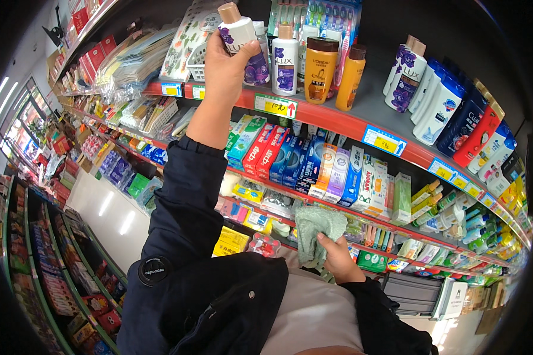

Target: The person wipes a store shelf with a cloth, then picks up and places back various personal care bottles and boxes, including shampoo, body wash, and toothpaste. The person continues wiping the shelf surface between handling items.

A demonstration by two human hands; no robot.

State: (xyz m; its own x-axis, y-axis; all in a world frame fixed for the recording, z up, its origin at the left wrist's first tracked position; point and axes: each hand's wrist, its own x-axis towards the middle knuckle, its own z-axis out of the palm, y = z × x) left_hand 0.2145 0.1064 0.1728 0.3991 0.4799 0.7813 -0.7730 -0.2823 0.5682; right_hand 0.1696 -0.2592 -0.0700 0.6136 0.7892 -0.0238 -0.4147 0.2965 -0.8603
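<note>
My left hand point(226, 60) is raised at the top shelf, its fingers and thumb around a white and purple Lux bottle point(240, 33) with a rose-gold cap. The bottle tilts slightly. Just right of it, another Lux bottle point(285, 62) stands upright at the shelf edge. Two orange L'Oréal bottles with brown caps, one wide point(321, 71) and one narrow point(351, 80), stand beside that one. Lower down, in front of my body, my right hand point(337, 257) grips a crumpled pale green cloth point(317, 230). The cloth hangs in front of the lower shelves.
More Lux bottles point(406, 77), white Safeguard bottles point(439, 108) and a dark Clear bottle point(464, 120) stand farther right. A white plastic basket point(196, 62) is left of my hand. Toothpaste boxes point(308, 162) line the shelf below. Across the aisle floor point(106, 208) stand other stocked shelves point(49, 248).
</note>
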